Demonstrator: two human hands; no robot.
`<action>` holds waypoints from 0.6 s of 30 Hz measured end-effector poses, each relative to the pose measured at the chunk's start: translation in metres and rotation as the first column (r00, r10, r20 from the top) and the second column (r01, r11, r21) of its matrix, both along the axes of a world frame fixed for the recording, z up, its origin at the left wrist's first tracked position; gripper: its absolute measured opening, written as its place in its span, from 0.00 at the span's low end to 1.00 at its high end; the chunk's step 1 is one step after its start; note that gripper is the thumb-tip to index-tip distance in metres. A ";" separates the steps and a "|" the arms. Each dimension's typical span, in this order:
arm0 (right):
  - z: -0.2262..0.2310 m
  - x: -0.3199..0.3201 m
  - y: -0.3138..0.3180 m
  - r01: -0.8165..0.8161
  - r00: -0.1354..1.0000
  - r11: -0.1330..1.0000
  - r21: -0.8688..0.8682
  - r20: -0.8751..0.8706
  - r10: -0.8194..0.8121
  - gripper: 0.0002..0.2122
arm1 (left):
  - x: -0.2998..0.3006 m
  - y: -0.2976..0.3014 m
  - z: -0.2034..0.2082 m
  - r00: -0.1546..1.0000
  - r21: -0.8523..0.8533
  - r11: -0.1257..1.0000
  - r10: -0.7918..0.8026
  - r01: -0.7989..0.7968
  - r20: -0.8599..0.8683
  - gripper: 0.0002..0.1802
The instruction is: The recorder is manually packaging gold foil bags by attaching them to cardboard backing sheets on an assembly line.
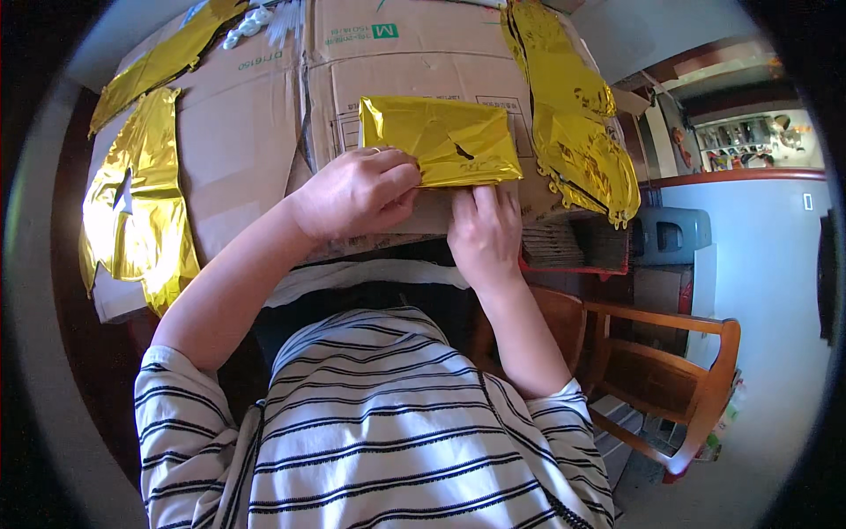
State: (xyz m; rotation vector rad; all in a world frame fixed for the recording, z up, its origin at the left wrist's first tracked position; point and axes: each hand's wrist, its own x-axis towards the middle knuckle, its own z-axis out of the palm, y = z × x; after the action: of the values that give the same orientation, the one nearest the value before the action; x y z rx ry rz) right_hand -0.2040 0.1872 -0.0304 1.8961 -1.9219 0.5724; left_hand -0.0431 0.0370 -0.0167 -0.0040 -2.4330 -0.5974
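Note:
A shiny gold foil sheet (414, 121), flat and roughly rectangular with a small dark mark or tear near its middle, lies on brown cardboard (238, 150) in front of me. My left hand (359, 192) is closed at its near left edge, fingers curled and pinching the foil. Along the near edge farther right is my right hand (486, 227), its fingers bent against the foil with the tips partly hidden under it. A ring shows on a left finger.
Crinkled gold foil pieces lie at the left (145, 194), far left (159, 66) and right (573, 132) of the cardboard. White knotted-looking items (247, 28) sit at the far edge. At right stand a wooden chair (661, 353) and a blue-grey plastic stool (674, 234).

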 end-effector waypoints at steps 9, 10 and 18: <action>-0.001 0.001 0.001 -0.002 0.995 0.998 -0.070 0.103 0.009 0.07 | 0.000 -0.001 -0.001 1.000 -0.031 0.999 -0.012 0.012 -0.001 0.08; 0.001 0.001 0.003 0.008 0.992 0.997 -0.074 0.128 0.002 0.07 | 0.000 0.000 -0.001 1.000 -0.038 0.999 -0.008 0.008 0.001 0.08; -0.012 -0.027 0.047 0.365 0.729 0.915 -0.169 0.664 -0.168 0.10 | 0.001 0.007 0.003 0.995 -0.130 0.991 -0.003 0.016 0.101 0.11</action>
State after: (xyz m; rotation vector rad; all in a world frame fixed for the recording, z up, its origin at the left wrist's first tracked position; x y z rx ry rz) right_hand -0.2313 0.2339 -0.0423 1.2737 -2.2867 1.4655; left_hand -0.0417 0.0436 -0.0136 -0.0412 -2.5670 -0.4510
